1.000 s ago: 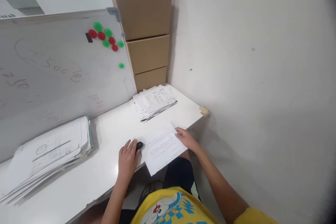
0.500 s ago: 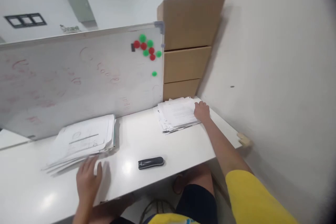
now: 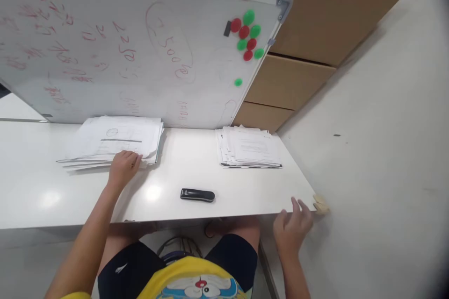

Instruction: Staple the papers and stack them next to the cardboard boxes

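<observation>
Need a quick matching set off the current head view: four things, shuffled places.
1. black stapler
2. left hand
3. right hand
4. cardboard boxes

A. stacked by the whiteboard's right end
B. at the near edge of the left paper stack
C. lying on the white tabletop
D. near the right front corner, fingers spread

Pairs: 1-C, 2-B, 3-D, 4-A

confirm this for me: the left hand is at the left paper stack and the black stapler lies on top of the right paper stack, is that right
Not quite: the head view shows the black stapler lying on the white tabletop, apart from the right paper stack. The left hand is indeed at the left paper stack.
</observation>
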`<action>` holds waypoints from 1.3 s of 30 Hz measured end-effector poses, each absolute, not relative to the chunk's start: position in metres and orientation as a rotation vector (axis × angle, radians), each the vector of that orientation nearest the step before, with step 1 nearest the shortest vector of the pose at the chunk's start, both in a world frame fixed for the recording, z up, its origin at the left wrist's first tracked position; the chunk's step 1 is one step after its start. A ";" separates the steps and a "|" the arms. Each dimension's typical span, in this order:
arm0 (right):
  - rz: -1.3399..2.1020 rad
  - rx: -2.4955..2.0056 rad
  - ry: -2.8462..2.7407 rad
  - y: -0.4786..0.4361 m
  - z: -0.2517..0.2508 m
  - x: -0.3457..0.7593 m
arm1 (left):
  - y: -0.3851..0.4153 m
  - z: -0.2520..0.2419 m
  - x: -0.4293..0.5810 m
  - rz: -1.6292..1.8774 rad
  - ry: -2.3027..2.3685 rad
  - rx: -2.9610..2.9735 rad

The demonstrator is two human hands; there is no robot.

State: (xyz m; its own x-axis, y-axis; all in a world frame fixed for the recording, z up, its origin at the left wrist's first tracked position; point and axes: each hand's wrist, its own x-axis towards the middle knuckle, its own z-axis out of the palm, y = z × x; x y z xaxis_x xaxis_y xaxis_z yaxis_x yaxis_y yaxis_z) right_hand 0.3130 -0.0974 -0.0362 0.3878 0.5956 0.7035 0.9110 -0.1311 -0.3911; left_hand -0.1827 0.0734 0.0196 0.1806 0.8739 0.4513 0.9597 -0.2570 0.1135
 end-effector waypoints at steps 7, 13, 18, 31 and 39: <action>-0.443 -1.847 -1.239 -0.132 -0.050 0.322 | 0.094 0.034 -0.185 -0.512 -1.919 -2.173; -0.476 -1.777 -1.176 -0.117 -0.034 0.335 | 0.096 0.040 -0.188 -0.356 -1.918 -2.217; -0.288 -1.738 -1.222 -0.109 -0.046 0.295 | 0.080 0.030 -0.181 -0.286 -1.818 -2.212; 1.138 -1.262 -1.010 -0.103 0.002 0.142 | -0.004 0.042 -0.128 -0.647 -1.523 -2.365; 1.498 -1.094 -0.552 -0.090 -0.001 0.088 | -0.089 0.031 -0.066 -0.520 -0.938 -3.028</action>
State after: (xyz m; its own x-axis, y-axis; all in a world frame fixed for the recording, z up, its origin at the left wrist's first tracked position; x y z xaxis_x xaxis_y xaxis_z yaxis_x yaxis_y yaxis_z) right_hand 0.0881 -0.0901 -0.0012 0.0768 0.9419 -0.3269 -0.5044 -0.2461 -0.8276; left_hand -0.0660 -0.0890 0.0307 0.7774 0.5613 0.2841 0.5385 -0.8272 0.1608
